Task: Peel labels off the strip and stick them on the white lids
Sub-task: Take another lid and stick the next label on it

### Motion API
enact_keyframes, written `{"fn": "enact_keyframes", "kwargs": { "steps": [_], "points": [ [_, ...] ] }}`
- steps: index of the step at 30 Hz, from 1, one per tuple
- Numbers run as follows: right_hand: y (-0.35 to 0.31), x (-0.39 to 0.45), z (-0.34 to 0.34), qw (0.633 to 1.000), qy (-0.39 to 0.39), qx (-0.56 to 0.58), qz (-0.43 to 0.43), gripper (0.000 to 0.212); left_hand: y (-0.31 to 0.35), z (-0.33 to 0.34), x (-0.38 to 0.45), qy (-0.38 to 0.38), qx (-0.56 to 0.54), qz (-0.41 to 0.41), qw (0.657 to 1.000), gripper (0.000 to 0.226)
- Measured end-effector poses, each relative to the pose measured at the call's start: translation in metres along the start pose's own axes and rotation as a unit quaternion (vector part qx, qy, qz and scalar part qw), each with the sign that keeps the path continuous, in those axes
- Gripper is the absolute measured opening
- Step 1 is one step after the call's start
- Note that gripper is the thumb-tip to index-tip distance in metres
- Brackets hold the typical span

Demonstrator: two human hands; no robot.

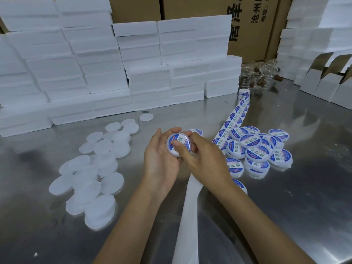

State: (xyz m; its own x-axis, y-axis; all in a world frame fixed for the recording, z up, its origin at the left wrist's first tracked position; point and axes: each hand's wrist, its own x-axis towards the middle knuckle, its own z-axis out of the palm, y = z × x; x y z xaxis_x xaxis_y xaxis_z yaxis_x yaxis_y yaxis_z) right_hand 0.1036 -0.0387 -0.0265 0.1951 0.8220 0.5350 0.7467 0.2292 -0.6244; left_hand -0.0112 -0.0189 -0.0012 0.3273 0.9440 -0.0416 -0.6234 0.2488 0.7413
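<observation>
My left hand (160, 159) cradles a white lid (183, 144) with a blue and white label on its top, fingers curled round its rim. My right hand (200, 157) lies over the lid's right side, and its thumb presses on the label. The label strip (235, 117) runs from a small roll at the back right down toward my hands. Its bare white backing (188, 216) trails under my right wrist to the front edge. Several unlabelled white lids (91, 174) lie in a loose heap at the left. Several labelled lids (257, 149) are piled at the right.
The work surface is a shiny steel table (295, 206). Stacked white foam boxes (114, 73) wall off the back and left. Brown cartons (247, 25) stand behind them. Folded white card boxes (327, 82) sit at the far right, with clear glass jars (261, 75) beside the roll.
</observation>
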Motion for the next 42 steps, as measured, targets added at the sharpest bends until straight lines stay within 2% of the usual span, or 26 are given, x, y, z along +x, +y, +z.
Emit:
{"fn": "enact_keyframes", "kwargs": {
  "steps": [2, 7, 13, 16, 18, 20, 23, 25, 29, 32, 36, 39, 42],
  "points": [
    [0.004, 0.002, 0.001, 1.000, 0.020, 0.004, -0.010, 0.023, 0.000, 0.000, 0.000, 0.002, 0.011, -0.001, 1.000, 0.047],
    [0.007, -0.001, 0.001, 0.999, 0.022, -0.036, -0.004, 0.037, -0.004, 0.003, 0.000, 0.009, 0.024, -0.001, 1.000, 0.050],
    [-0.004, -0.003, 0.000, 0.984, 0.069, -0.156, 0.042, 0.066, -0.005, 0.005, -0.003, -0.039, 0.026, -0.013, 0.999, 0.055],
    [-0.001, -0.002, -0.002, 0.984, 0.091, -0.148, 0.028, 0.053, -0.002, 0.006, -0.004, -0.059, 0.051, -0.013, 0.997, 0.048],
    [0.002, 0.000, -0.003, 0.987, 0.086, -0.131, 0.033, 0.053, -0.001, 0.006, -0.004, -0.076, 0.065, -0.005, 0.995, 0.034],
    [0.006, 0.001, -0.002, 0.991, 0.074, -0.104, 0.036, 0.052, -0.001, 0.005, -0.002, -0.075, 0.128, 0.011, 0.989, 0.027],
    [0.012, 0.002, -0.003, 0.995, 0.059, -0.043, 0.067, 0.046, -0.006, 0.002, 0.000, -0.017, 0.274, 0.047, 0.960, 0.029],
    [0.016, 0.001, -0.005, 0.997, 0.036, -0.021, 0.070, 0.045, -0.009, -0.001, -0.002, 0.019, 0.316, 0.085, 0.945, 0.023],
    [0.019, -0.003, -0.010, 0.997, 0.005, -0.005, 0.074, 0.050, -0.009, -0.008, 0.000, 0.029, 0.324, 0.112, 0.939, 0.022],
    [0.023, -0.003, -0.011, 0.997, -0.005, 0.014, 0.075, 0.047, -0.011, -0.009, 0.002, 0.016, 0.319, 0.087, 0.944, 0.030],
    [0.030, 0.000, -0.019, 0.994, -0.007, 0.039, 0.100, 0.044, -0.016, -0.008, 0.002, -0.001, 0.257, 0.045, 0.965, 0.036],
    [0.044, 0.004, -0.033, 0.987, 0.032, 0.035, 0.150, 0.044, -0.019, -0.010, 0.003, -0.001, 0.261, 0.031, 0.965, 0.043],
    [0.064, 0.007, -0.051, 0.969, 0.111, -0.029, 0.217, 0.045, -0.019, -0.013, 0.003, 0.025, 0.283, 0.026, 0.958, 0.042]
  ]
}}
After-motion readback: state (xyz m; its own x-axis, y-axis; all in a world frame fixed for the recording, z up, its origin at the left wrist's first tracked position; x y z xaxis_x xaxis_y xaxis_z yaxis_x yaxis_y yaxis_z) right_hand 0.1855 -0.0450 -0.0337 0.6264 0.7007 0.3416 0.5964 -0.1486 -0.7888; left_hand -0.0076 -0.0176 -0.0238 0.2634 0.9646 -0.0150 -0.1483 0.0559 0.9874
